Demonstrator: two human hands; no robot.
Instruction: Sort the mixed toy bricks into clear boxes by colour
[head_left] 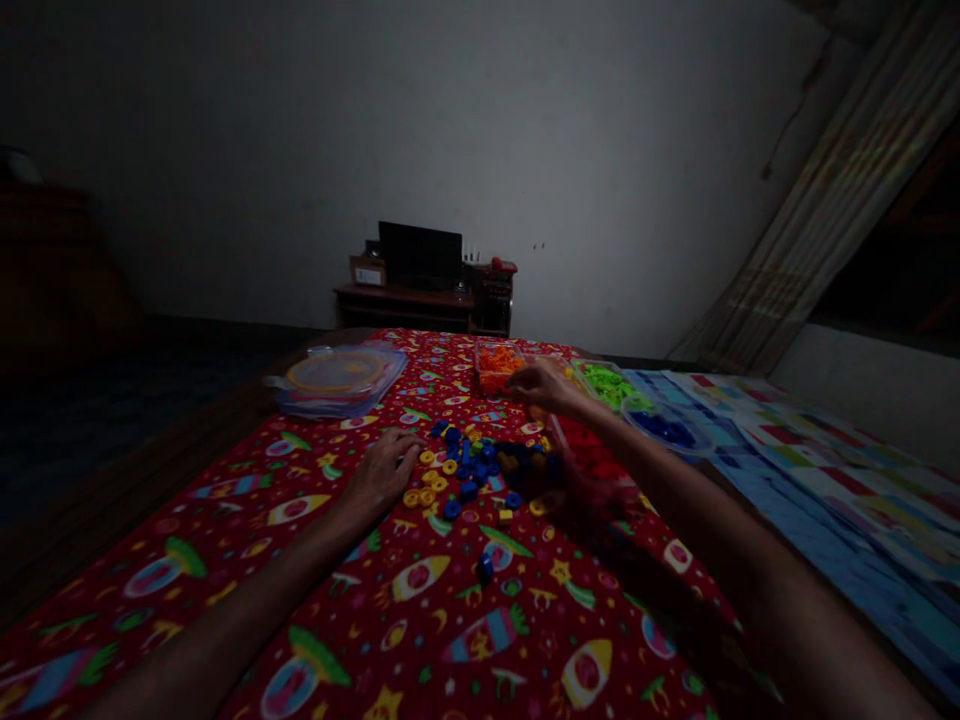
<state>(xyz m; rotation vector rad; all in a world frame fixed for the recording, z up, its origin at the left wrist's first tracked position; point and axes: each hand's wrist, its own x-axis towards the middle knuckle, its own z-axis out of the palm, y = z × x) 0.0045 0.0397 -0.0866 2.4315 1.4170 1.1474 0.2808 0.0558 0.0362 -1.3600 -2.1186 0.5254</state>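
Far end: dark wooden cabinet (405, 308) against the wall, black monitor (420, 255) on top. Red rocket-print cloth (420, 600) covers the work surface, with a blue patterned sheet (840, 480) to its right. Along the far side: clear lidded plastic container (337, 380) at left, then orange-piece tray (499, 368), green-piece tray (606, 385) and blue-piece tray (664, 430). Red-piece tray (589, 450) sits nearer, right of the loose blue and yellow plastic pieces (469, 475), which lie mid-cloth between the hands. Right hand (544, 388): grip curled at the orange-piece tray, cannot tell if it holds anything. Left hand (379, 475): grip released, palm down on the cloth, just beside the yellow rings (424, 490).
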